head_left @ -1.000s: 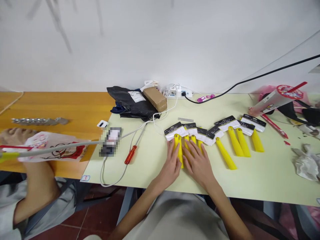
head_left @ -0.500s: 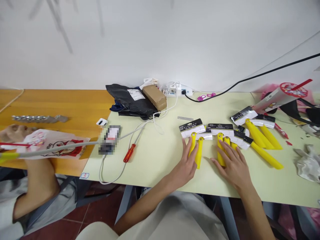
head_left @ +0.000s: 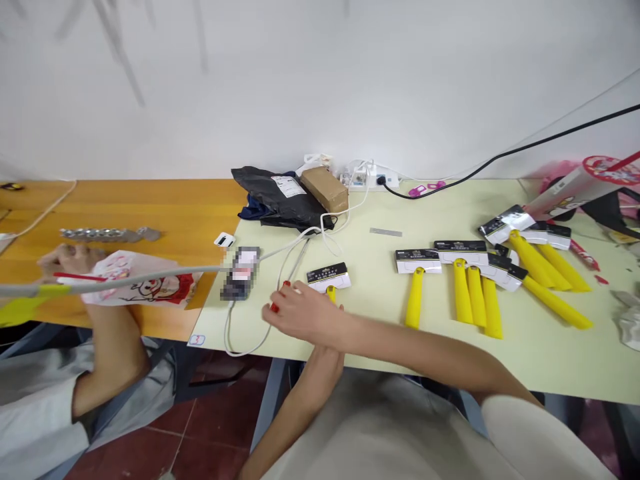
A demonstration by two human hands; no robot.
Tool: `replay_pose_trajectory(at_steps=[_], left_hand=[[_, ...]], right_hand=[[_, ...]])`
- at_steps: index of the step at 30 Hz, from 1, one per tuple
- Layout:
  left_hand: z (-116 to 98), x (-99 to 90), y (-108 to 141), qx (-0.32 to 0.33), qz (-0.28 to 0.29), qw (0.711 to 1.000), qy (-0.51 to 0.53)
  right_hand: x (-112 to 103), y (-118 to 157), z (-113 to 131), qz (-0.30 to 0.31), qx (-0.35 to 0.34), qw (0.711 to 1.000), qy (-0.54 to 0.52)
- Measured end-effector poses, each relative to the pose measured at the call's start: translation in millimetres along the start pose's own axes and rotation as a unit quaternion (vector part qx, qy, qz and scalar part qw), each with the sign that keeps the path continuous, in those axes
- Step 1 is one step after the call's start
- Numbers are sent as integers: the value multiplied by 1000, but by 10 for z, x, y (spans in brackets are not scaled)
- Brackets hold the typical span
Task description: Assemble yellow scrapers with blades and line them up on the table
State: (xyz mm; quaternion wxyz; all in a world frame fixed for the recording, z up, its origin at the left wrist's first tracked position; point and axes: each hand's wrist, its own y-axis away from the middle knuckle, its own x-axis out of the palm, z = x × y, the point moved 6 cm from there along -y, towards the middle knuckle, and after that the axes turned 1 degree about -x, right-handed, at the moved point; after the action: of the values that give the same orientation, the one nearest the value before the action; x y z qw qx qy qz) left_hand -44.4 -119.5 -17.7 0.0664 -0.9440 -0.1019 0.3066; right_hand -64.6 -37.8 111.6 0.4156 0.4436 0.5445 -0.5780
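Note:
My right hand (head_left: 303, 310) reaches across to the left, its fingers closed round the red screwdriver (head_left: 275, 307), of which only bits of the handle show. Beneath my right wrist is my left hand (head_left: 323, 367), its fingers mostly hidden. A yellow-handled item with a black and white card (head_left: 327, 275) lies just above my left hand; whether the hand grips it is hidden. Several more yellow handles (head_left: 463, 293) with cards lie to the right, one of them (head_left: 415, 300) apart from the others.
A phone (head_left: 241, 272) with a white cable lies left of my hands. Behind are a black plastic bag (head_left: 280, 207), a brown box (head_left: 325, 188) and a power strip (head_left: 360, 179). A metal strip (head_left: 385, 232) lies mid-table. At left, another person's arm (head_left: 113, 340) rests by a printed bag (head_left: 155, 287).
My right hand has left the yellow handles and crossed over my left arm to the screwdriver. One carded yellow item has moved left with my left hand. The view has shifted slightly.

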Motion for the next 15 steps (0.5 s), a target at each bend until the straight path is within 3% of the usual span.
replay_pose_trajectory(at_steps=[4, 8, 11, 15], left_hand=[[-41, 10, 3, 35, 44, 997, -46], [-63, -47, -96, 53, 25, 997, -59], [-43, -57, -207, 47, 8, 998, -40], [50, -38, -407, -32, 27, 995, 89]], right_hand=[[483, -538, 90, 80, -37, 996, -2], [736, -628, 27, 97, -68, 993, -4], [693, -571, 15, 77, -99, 992, -6], [319, -343, 85, 26, -131, 991, -13]])
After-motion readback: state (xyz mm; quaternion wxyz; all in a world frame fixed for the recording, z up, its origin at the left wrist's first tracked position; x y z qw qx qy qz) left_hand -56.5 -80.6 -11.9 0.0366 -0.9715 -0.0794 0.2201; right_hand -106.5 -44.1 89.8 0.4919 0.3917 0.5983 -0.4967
